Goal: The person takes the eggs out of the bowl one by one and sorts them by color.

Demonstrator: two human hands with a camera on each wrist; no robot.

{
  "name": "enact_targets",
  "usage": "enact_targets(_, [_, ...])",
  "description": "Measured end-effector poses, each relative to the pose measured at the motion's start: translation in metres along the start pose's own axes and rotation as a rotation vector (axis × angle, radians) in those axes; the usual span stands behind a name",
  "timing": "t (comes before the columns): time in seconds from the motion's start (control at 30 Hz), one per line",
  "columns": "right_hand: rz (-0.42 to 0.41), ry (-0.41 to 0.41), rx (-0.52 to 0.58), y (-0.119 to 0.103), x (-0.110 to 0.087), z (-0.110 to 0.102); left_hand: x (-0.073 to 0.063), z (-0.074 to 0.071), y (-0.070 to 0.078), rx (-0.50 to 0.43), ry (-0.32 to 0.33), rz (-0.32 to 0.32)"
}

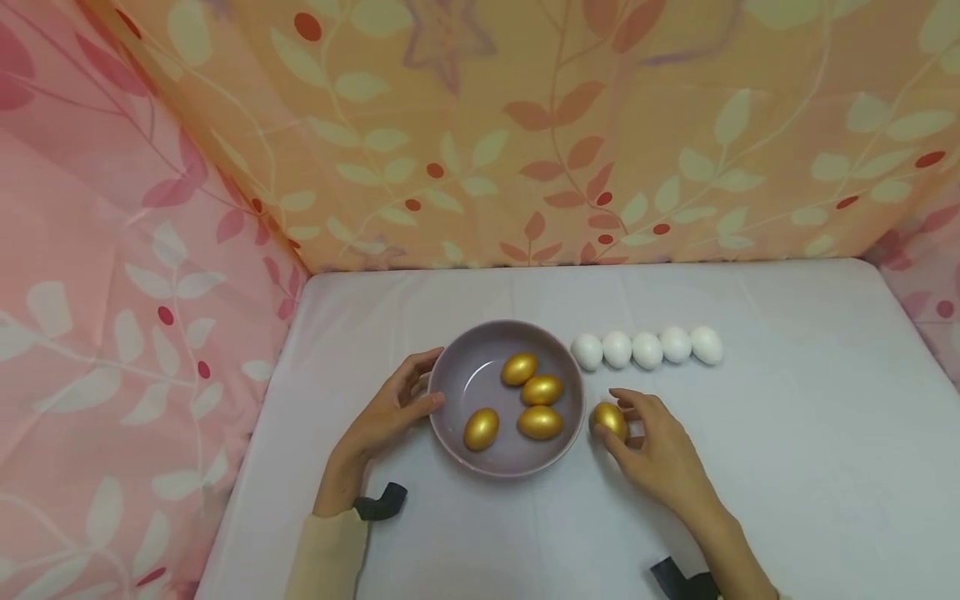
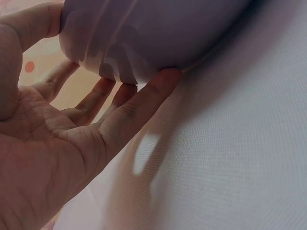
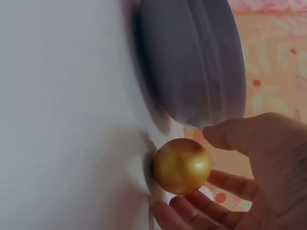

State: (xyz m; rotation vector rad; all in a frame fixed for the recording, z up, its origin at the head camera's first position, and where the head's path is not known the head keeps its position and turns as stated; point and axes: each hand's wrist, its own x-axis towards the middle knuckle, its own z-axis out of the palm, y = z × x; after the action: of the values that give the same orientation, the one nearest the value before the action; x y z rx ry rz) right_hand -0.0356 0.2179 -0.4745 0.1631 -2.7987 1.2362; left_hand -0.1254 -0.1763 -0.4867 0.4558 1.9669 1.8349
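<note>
A mauve bowl (image 1: 459,375) stands on the table with several golden eggs (image 1: 482,429) inside. At its left side my left hand (image 1: 390,412) holds it, thumb at the rim and fingertips against the outer wall, as the left wrist view shows. Just right of the bowl, another golden egg (image 3: 182,166) rests on the white cloth. My right hand (image 1: 663,458) is around this egg with its fingers loosely bent beside it. In the right wrist view the thumb (image 3: 230,135) stands apart from the egg, between it and the bowl.
Several white eggs (image 1: 647,350) lie in a row right of the bowl, behind my right hand. A white cloth (image 1: 810,417) covers the table. Patterned fabric walls (image 1: 480,200) enclose its back and sides. A dark strap piece (image 1: 382,502) sits at my left wrist.
</note>
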Motion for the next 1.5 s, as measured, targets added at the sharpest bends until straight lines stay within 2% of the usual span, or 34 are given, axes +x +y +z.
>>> enact_targets(0.1, [-0.005, 0.011, -0.048, -0.001, 0.001, -0.004, 0.001, 0.001, 0.000, -0.008, -0.002, -0.001])
enact_targets(0.2, [-0.043, 0.027, -0.078, -0.003, 0.002, -0.006, 0.001, 0.001, 0.000, -0.011, 0.001, -0.010])
enact_targets(0.4, [-0.161, -0.011, -0.021, -0.011, 0.009, -0.008, -0.002, -0.002, 0.001, 0.006, 0.009, -0.026])
enact_targets(0.73, [-0.361, -0.003, -0.075, -0.030, 0.047, -0.030, 0.002, -0.002, 0.003, -0.005, 0.013, -0.034])
enact_targets(1.13, [-0.454, -0.267, -0.131, -0.069, 0.099, -0.031, -0.001, -0.002, 0.001, 0.014, 0.028, -0.032])
enact_targets(1.33, [-0.492, -0.414, -0.102, -0.080, 0.119, -0.022, 0.000, -0.002, 0.001, 0.014, 0.029, -0.028])
enact_targets(1.5, [-0.508, -0.519, -0.136, -0.087, 0.133, -0.012, 0.001, -0.002, -0.001, 0.006, 0.025, -0.023])
